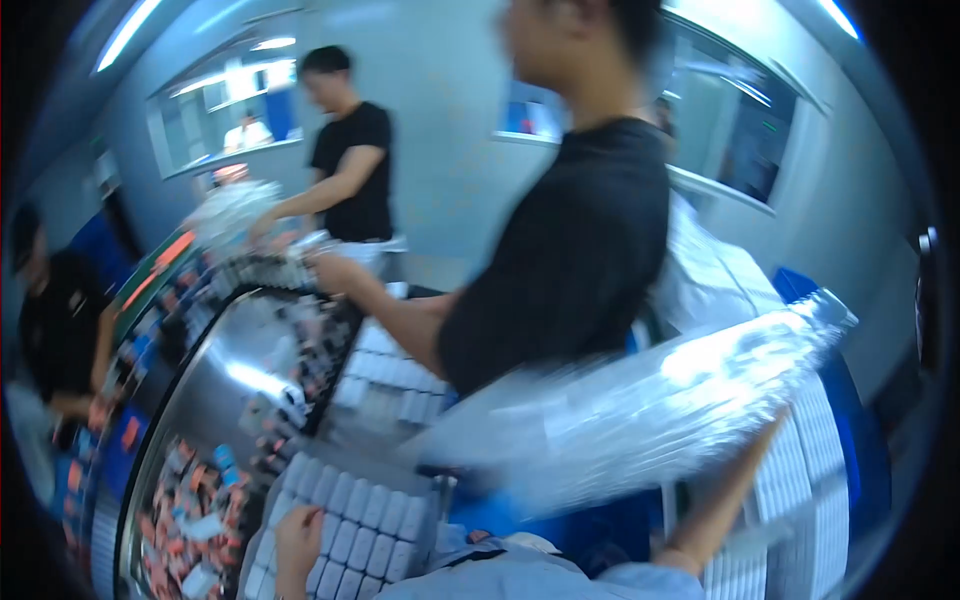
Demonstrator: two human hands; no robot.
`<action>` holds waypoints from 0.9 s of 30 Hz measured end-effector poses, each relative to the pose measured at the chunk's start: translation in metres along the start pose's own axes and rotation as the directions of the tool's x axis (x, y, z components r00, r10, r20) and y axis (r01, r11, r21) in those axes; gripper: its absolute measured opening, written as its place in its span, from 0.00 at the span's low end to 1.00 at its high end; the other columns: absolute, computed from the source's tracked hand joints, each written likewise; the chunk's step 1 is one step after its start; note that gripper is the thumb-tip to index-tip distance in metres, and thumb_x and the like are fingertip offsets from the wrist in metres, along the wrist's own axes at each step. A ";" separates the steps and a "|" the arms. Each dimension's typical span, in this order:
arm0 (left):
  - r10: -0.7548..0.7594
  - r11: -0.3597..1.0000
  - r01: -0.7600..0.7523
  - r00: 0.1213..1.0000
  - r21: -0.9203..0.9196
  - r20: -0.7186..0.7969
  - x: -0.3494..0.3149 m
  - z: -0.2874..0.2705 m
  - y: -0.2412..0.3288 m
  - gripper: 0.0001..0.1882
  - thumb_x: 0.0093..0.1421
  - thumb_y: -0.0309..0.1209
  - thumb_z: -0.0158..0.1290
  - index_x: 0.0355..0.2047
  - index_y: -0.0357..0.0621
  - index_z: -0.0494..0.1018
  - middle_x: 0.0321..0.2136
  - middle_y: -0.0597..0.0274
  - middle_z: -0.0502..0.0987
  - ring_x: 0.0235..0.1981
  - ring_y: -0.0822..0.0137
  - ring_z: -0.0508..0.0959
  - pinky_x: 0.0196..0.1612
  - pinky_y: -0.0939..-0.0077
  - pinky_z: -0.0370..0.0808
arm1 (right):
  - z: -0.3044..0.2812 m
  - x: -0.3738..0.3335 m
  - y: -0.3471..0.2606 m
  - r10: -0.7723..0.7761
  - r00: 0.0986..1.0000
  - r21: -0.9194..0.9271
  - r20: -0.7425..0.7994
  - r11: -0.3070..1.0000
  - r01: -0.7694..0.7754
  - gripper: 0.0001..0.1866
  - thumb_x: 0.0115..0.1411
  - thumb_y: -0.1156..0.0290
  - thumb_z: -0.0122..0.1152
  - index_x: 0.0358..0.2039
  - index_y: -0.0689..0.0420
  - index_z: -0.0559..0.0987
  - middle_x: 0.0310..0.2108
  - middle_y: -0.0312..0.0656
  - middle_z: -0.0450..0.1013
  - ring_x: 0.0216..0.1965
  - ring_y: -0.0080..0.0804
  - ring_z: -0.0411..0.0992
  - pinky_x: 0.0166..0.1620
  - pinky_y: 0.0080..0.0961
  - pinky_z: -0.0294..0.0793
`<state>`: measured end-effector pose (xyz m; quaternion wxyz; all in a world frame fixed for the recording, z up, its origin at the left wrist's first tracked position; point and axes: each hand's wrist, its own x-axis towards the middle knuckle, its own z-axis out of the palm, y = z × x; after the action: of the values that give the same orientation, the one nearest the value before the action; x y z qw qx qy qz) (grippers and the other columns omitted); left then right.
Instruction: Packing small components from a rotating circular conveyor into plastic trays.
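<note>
My left hand [298,540] is over a tray of white rounded blocks [365,505], low in the view. Its fingers look curled together, and whatever they may hold is hidden. At the right my right arm is raised, and my right hand [772,432] is mostly hidden by a long clear plastic bag [640,420]. The bag is in the air at the end of that arm, apparently gripped there. It stretches leftward in front of a co-worker's body, its left end smeared by motion.
A metal work surface [250,345] curves away on the left, with a heap of orange and white pieces [190,520]. A co-worker in black [570,260] stands close ahead; two others work farther off. Stacked white trays [800,470] and blue bins [860,420] are at the right.
</note>
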<state>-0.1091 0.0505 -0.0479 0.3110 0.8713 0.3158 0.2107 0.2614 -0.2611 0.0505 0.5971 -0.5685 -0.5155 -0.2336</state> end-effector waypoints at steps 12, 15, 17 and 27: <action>0.089 0.889 0.068 0.945 0.453 -0.316 -0.018 0.022 -0.042 0.21 0.50 0.30 0.54 0.45 0.36 0.68 0.47 0.42 0.64 0.49 0.45 0.64 0.53 0.52 0.61 | 0.158 0.039 -0.017 -0.186 0.888 0.301 0.420 0.952 0.057 0.07 0.48 0.68 0.60 0.23 0.59 0.76 0.19 0.40 0.73 0.21 0.30 0.72 0.26 0.22 0.71; 0.004 0.905 0.186 0.896 0.383 -0.445 -0.019 0.021 -0.048 0.19 0.51 0.29 0.53 0.43 0.34 0.67 0.43 0.47 0.67 0.45 0.48 0.67 0.48 0.58 0.65 | 0.157 0.035 -0.026 -0.200 0.859 0.299 0.472 0.953 0.058 0.08 0.48 0.67 0.60 0.22 0.59 0.76 0.20 0.40 0.73 0.21 0.30 0.72 0.26 0.23 0.71; -0.024 0.892 0.229 0.885 0.389 -0.466 -0.015 0.022 -0.052 0.18 0.51 0.29 0.53 0.42 0.34 0.68 0.42 0.48 0.67 0.43 0.50 0.67 0.46 0.59 0.65 | 0.154 0.032 -0.031 -0.206 0.838 0.295 0.506 0.954 0.056 0.08 0.48 0.67 0.60 0.22 0.59 0.76 0.20 0.41 0.73 0.22 0.30 0.72 0.27 0.23 0.71; -0.075 0.851 0.296 0.887 0.435 -0.456 0.019 0.026 -0.056 0.14 0.49 0.31 0.56 0.35 0.37 0.71 0.31 0.55 0.71 0.37 0.55 0.71 0.39 0.64 0.67 | 0.136 0.044 -0.056 -0.249 0.695 0.238 0.674 0.964 0.114 0.09 0.47 0.66 0.60 0.20 0.59 0.75 0.20 0.42 0.73 0.22 0.30 0.72 0.28 0.24 0.71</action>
<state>-0.1050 0.0867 -0.1011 0.0219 0.8191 0.5031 0.2748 0.1815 -0.1364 0.0893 0.3801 -0.5048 -0.7750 -0.0125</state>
